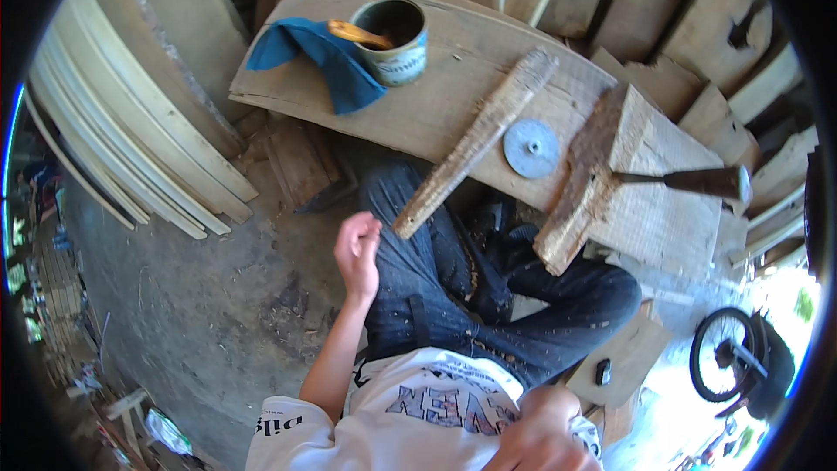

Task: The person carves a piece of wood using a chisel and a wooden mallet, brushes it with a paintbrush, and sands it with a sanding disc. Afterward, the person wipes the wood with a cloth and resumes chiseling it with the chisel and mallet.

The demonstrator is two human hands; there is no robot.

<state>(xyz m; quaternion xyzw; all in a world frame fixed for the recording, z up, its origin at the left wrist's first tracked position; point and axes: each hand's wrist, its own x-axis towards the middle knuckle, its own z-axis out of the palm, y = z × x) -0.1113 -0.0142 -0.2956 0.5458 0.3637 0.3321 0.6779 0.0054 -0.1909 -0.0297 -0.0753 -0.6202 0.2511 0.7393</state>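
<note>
My left hand (357, 253) hovers over my left thigh with its fingers loosely curled and nothing in them. Close to its fingertips is the lower end of a rough wooden stick (478, 141), which leans across the edge of the plank bench (418, 126). My right hand (542, 436) is up near my chest at the lower edge, its fingers blurred and partly cut off. A grey round disc (531, 148) with a hub lies right of the stick. Beyond it, a dark-handled tool (684, 181), chisel-like, rests by a rough-edged wood block (586, 183).
A tin can (397, 59) with a wooden-handled brush (356, 33) stands on the bench beside a blue sheet (327, 57). Long wooden strips (122, 113) lean at left. Boards line the back. A small black object (602, 372) lies on a board at lower right, near a wheel (724, 355).
</note>
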